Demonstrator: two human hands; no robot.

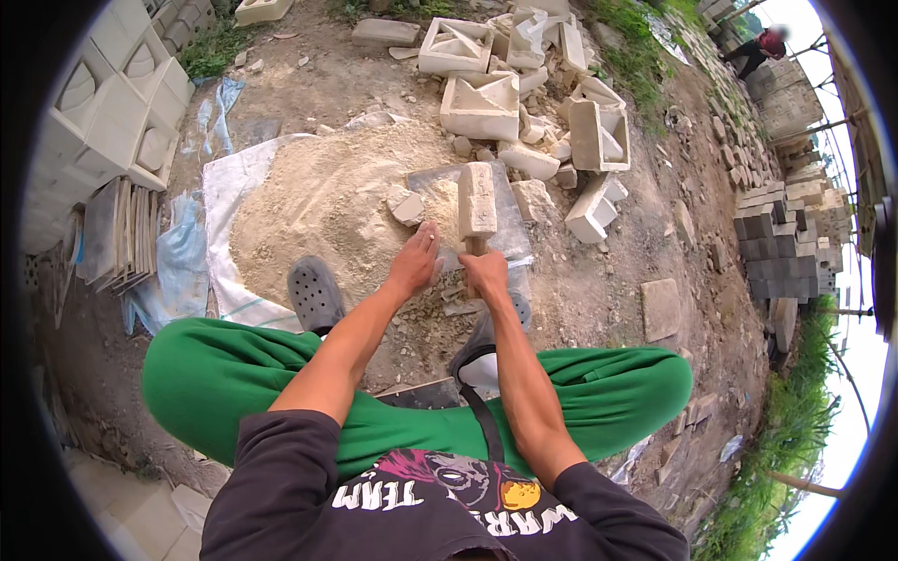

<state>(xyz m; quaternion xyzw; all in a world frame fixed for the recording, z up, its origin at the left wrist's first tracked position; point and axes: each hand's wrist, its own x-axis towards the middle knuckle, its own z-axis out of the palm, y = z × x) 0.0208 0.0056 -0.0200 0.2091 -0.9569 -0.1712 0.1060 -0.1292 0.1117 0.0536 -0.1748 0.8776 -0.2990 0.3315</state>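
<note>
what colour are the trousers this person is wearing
Bright green trousers, clearest in the head view.

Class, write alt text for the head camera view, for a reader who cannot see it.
A seated person in green trousers grips the handle of a block-headed mallet in the right hand, while the left hand rests open on a pile of pale sand. Broken cast blocks lie beyond on bare dirt.

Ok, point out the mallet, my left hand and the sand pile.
mallet point(476, 199), head view, middle of its block head
left hand point(414, 263), head view, back of the hand
sand pile point(313, 201), head view, its middle
</note>
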